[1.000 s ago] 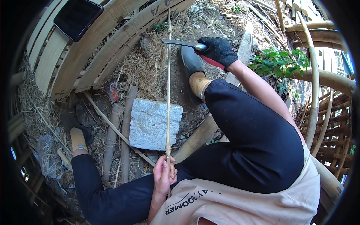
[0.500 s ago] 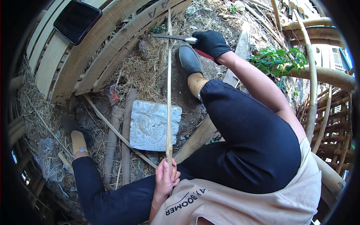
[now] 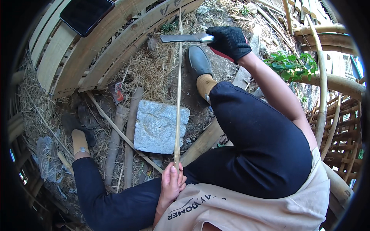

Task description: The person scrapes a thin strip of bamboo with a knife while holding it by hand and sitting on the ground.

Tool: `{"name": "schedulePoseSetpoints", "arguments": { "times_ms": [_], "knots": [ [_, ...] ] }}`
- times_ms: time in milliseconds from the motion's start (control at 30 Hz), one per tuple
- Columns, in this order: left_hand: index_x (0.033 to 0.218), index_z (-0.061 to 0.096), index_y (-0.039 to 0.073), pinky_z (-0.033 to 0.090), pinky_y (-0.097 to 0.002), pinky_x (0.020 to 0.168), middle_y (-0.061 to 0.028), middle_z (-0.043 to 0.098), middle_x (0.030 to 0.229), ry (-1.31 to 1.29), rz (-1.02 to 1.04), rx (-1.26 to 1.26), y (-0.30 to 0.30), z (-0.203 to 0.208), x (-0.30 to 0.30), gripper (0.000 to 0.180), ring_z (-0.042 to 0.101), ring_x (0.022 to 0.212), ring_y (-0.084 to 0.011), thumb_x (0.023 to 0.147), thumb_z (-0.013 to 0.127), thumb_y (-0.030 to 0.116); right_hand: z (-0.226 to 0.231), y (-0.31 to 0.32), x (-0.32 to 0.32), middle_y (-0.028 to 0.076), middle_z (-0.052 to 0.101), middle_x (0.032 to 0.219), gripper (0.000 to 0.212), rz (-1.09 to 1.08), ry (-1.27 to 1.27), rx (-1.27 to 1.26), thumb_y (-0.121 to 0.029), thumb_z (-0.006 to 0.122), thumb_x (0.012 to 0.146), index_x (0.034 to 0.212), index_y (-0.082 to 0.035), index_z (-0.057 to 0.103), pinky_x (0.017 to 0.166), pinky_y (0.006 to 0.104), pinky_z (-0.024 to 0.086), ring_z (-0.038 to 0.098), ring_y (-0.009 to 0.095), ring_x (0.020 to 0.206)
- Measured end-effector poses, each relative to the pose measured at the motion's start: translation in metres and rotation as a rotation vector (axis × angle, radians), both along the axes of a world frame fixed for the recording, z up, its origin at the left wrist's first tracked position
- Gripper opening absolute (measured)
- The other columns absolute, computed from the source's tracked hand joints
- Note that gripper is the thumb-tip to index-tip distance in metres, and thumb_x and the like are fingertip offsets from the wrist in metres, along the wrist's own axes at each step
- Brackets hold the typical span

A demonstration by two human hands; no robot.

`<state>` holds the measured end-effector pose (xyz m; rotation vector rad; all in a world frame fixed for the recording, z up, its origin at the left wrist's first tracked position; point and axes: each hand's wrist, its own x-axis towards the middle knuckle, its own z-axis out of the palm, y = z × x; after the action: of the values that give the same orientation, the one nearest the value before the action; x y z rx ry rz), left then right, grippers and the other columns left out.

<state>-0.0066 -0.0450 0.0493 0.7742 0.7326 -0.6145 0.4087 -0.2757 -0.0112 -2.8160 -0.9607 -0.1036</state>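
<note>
A long, thin bamboo strip (image 3: pixel 178 96) runs from near my lap up toward the slatted wood. Its thicker near end is wrapped in the fingers of my bare left hand (image 3: pixel 173 183). My right hand (image 3: pixel 228 43), in a black glove with red on it, grips a knife (image 3: pixel 183 38) by its handle, which the fingers mostly hide. The blade points left and crosses the strip near its far end, its flat side partly showing. Whether blade and strip touch, I cannot tell. Below the middle of the strip lies a pale, rough stone block (image 3: pixel 161 127).
A slatted wooden panel (image 3: pixel 88 61) stands at upper left with a dark phone (image 3: pixel 85 15) on it. Bamboo poles (image 3: pixel 115 146) and dry straw (image 3: pixel 150 77) lie around the stone. My shoe (image 3: pixel 199 60) is beside the strip. A leafy plant (image 3: pixel 291 65) grows at right.
The knife has turned so more of its flat blade shows. My right hand and the strip's far end appear slightly farther right, with the whole view shifted a little. My left hand keeps its hold.
</note>
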Motion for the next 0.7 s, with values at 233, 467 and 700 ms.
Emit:
{"name": "schedulePoseSetpoints", "arguments": {
  "times_ms": [233,467,700],
  "knots": [
    [0.106,0.049,0.007,0.025,-0.0193,0.041,0.0050,0.033,0.059,0.007,0.006,0.018,0.000,-0.001,-0.001,0.037,0.026,0.045,-0.0017,0.110,0.038,0.041,-0.003,-0.003,0.000,0.016,0.071,0.080,0.022,0.059,-0.052,0.067,-0.027,0.071,0.083,0.102,-0.017,0.075,0.068,0.0442,0.057,0.071,0.035,0.075],
    [0.107,0.049,0.006,0.025,-0.0194,0.042,0.0052,0.032,0.059,0.002,0.007,-0.007,-0.003,-0.001,0.002,0.035,0.026,0.046,-0.0015,0.111,0.038,0.039,0.005,-0.005,0.005,0.016,0.072,0.081,0.021,0.079,-0.006,0.000,-0.026,0.070,0.083,0.099,-0.016,0.076,0.070,0.0444,0.058,0.071,0.035,0.076],
    [0.107,0.048,0.007,0.024,-0.0190,0.040,0.0050,0.033,0.058,-0.020,-0.015,0.026,-0.006,-0.004,0.002,0.038,0.024,0.045,-0.0016,0.110,0.040,0.044,0.008,-0.008,0.004,0.017,0.072,0.083,0.021,0.045,0.003,-0.052,-0.023,0.061,0.082,0.097,-0.016,0.075,0.072,0.0475,0.057,0.071,0.037,0.079]
  ]
}}
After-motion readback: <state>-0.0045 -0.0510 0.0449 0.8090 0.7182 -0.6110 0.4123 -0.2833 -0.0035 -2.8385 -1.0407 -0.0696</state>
